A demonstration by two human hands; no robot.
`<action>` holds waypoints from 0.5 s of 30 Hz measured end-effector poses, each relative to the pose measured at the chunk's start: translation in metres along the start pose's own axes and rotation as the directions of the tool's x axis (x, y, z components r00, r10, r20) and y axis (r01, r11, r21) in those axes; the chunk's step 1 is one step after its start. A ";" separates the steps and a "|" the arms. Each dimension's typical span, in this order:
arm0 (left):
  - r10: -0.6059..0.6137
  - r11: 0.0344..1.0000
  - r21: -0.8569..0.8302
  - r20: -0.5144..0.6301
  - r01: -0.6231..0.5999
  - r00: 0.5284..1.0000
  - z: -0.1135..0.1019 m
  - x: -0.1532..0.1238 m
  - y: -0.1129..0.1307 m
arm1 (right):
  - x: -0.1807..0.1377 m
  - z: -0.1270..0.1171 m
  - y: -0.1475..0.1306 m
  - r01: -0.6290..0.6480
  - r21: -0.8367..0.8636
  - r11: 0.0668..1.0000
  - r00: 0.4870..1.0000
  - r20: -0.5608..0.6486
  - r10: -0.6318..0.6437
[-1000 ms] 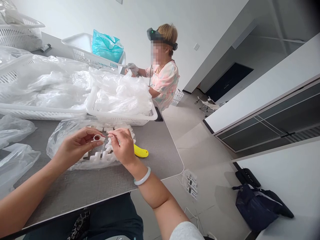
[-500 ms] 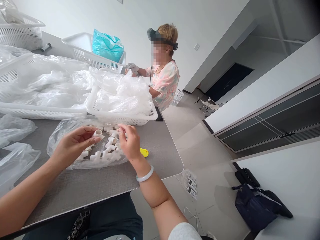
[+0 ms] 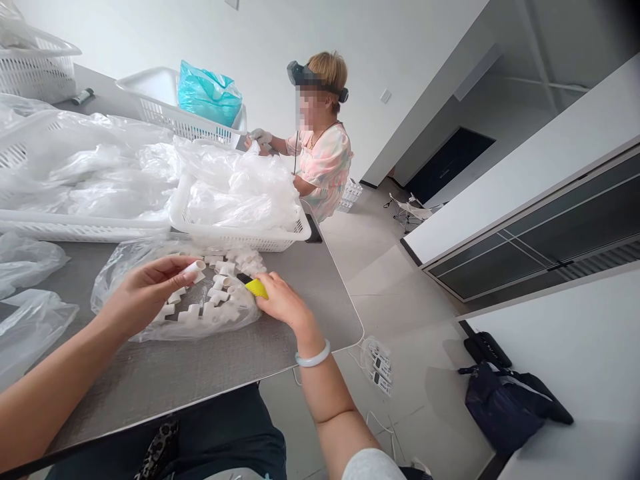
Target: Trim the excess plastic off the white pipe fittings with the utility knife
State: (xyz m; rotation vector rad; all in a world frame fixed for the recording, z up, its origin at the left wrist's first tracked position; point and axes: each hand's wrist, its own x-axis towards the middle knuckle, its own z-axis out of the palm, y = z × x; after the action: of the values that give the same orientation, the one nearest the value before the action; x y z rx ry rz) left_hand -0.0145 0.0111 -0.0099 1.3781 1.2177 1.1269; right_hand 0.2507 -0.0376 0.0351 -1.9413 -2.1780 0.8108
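My left hand (image 3: pixel 145 293) pinches a white plastic pipe fitting (image 3: pixel 196 268) between thumb and fingers, its round opening facing up and right. Wrapped in my right hand (image 3: pixel 280 297) is a yellow utility knife (image 3: pixel 257 288) with a black front end pointing left; its blade cannot be made out. Between and below the hands, several more white pipe fittings (image 3: pixel 219 293) lie loose on a spread clear plastic bag (image 3: pixel 113 270). The bag rests on the grey table (image 3: pixel 200 360).
White baskets heaped with clear plastic bags (image 3: pixel 245 193) stand behind the fittings. A blue bag (image 3: pixel 210 93) sits in a farther basket. More clear bags (image 3: pixel 35 327) lie at left. Across the table a co-worker (image 3: pixel 323 153) sits with gloved fingers. The table's right edge (image 3: pixel 345 287) is near my right hand.
My right hand has moved right from above the fittings and taken hold of the yellow utility knife that lay on the table. The left hand still holds its fitting, turned slightly.
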 end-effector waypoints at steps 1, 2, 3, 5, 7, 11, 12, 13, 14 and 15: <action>-0.033 0.998 -0.046 0.031 0.034 0.999 0.001 0.000 0.003 | -0.002 -0.006 0.001 0.016 0.023 1.000 1.000 -0.009 -0.015; -0.062 0.993 -0.096 0.064 0.068 0.996 0.002 -0.001 0.005 | -0.003 -0.012 0.002 0.038 0.050 0.998 0.999 -0.031 -0.037; -0.083 0.985 -0.143 0.096 0.097 0.992 0.003 -0.001 0.008 | -0.004 -0.018 0.001 0.073 0.075 0.995 0.996 -0.065 -0.068; -0.097 0.972 -0.201 0.139 0.124 0.986 0.004 -0.002 0.011 | -0.002 -0.028 -0.004 0.193 0.092 0.977 0.973 -0.147 -0.178; -0.099 0.965 -0.228 0.152 0.132 0.983 0.004 -0.002 0.011 | 0.005 -0.029 -0.016 0.360 0.069 0.930 0.917 -0.211 -0.340; -0.102 0.961 -0.240 0.150 0.136 0.983 0.001 0.000 0.003 | 0.024 -0.006 -0.041 0.518 -0.058 0.853 0.804 -0.307 -0.509; -0.096 0.962 -0.238 0.158 0.132 0.983 0.000 0.000 0.000 | 0.028 0.001 -0.043 0.509 -0.099 0.855 0.789 -0.344 -0.510; -0.086 0.964 -0.236 0.169 0.125 0.982 -0.001 0.001 -0.003 | 0.030 0.008 -0.044 0.507 -0.134 0.851 0.768 -0.377 -0.517; -0.077 0.965 -0.233 0.180 0.118 0.981 -0.002 0.001 -0.005 | 0.032 0.014 -0.044 0.505 -0.162 0.848 0.747 -0.411 -0.523; -0.069 0.967 -0.229 0.186 0.111 0.980 -0.002 0.001 -0.007 | 0.033 0.019 -0.042 0.503 -0.183 0.845 0.727 -0.439 -0.528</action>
State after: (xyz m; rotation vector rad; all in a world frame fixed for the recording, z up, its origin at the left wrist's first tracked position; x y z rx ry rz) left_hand -0.0178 0.0125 -0.0162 1.1996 0.9736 1.0279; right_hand 0.1992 -0.0139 0.0294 -1.2350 -2.2393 0.1548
